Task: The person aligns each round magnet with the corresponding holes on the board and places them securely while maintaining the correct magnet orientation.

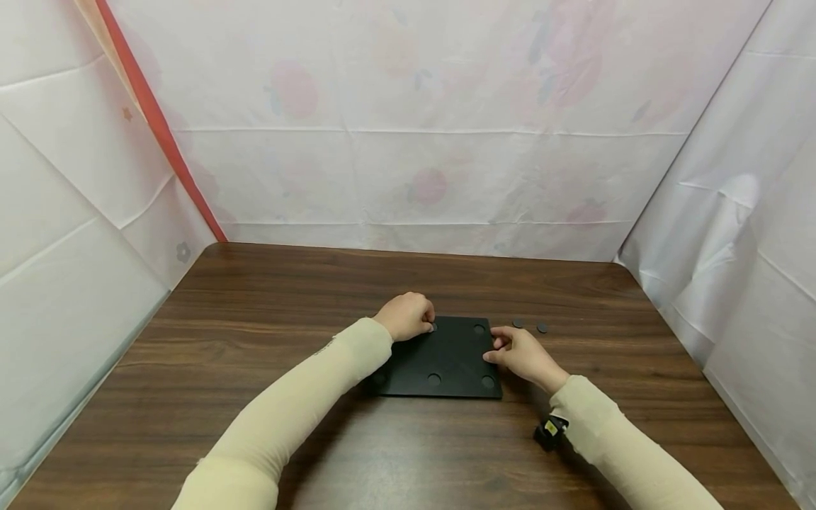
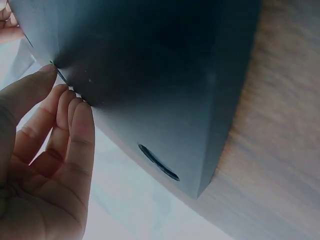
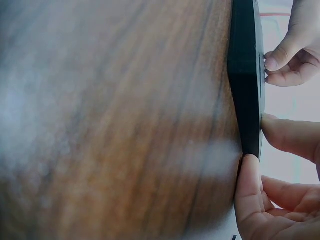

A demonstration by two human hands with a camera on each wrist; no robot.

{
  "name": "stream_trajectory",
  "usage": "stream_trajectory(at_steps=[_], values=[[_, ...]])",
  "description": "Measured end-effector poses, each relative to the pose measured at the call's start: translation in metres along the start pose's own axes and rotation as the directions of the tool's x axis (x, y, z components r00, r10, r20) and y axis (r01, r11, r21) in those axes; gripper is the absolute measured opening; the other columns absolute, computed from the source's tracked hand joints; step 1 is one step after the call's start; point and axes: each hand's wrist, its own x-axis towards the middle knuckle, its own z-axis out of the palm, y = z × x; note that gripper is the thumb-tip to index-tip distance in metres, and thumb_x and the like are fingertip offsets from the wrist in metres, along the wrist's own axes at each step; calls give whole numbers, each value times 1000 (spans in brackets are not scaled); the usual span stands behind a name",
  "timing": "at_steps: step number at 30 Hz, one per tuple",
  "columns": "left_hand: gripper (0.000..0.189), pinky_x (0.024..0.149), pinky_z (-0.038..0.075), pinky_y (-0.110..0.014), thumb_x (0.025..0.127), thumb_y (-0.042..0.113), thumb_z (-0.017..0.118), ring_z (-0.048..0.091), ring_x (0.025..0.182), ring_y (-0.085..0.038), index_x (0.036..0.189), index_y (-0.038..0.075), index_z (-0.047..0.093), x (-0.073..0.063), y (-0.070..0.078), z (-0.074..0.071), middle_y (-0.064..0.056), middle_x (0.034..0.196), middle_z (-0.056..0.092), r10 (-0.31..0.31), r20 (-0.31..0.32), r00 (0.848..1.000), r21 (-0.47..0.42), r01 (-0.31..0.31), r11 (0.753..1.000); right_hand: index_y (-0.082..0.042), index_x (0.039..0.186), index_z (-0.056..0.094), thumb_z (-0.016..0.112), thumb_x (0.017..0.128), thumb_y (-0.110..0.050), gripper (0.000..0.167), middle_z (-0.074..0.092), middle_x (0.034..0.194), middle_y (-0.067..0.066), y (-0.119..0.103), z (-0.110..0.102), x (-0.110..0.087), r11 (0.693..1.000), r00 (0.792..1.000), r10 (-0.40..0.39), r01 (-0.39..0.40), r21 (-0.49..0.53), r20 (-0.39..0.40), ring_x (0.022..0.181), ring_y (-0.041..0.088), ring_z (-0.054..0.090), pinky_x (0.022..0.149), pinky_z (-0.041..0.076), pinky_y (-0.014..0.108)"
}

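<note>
A flat black board with shallow round recesses lies on the table. My left hand reaches over its far side. The left thumb and fingertips come close together at a far recess, touching the surface; whether a small disc is between them is hidden. My right hand grips the board's right edge, its thumb on the top face and a finger against the side. Two small dark discs lie on the table just beyond the right hand.
The brown wood-grain table extends around the board on all sides. White patterned cloth hangs behind it, with more white sheeting at the sides. A small black device sits at the right wrist.
</note>
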Motion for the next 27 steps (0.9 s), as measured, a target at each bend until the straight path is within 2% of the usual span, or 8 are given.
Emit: stream_trajectory(at_steps=[15, 20, 27], values=[[16, 80, 54, -31, 95, 18, 65, 62, 86, -13, 108, 11, 72, -5, -3, -3, -4, 104, 68, 11, 18, 1000, -45, -10, 999, 4, 142, 45, 71, 90, -14, 60, 55, 99, 9, -1, 0, 0, 1000, 1000, 0, 0, -1, 6, 80, 18, 50, 65, 40, 29], [20, 83, 53, -32, 97, 20, 63, 59, 91, -15, 112, 10, 70, -11, -3, -9, -4, 107, 64, 7, -7, 1000, -81, -8, 997, 4, 141, 46, 71, 90, -14, 61, 55, 99, 9, -1, -1, 0, 1000, 1000, 0, 0, -3, 6, 81, 19, 50, 65, 41, 28], [26, 88, 54, -33, 95, 24, 65, 63, 98, -16, 116, 9, 69, -21, -3, -19, -3, 109, 65, 4, -60, 998, -161, -14, 987, 4, 141, 46, 71, 89, -14, 60, 55, 99, 9, 0, 0, 1, 1000, 1000, -1, 1, 1, 2, 81, 19, 50, 66, 41, 29]])
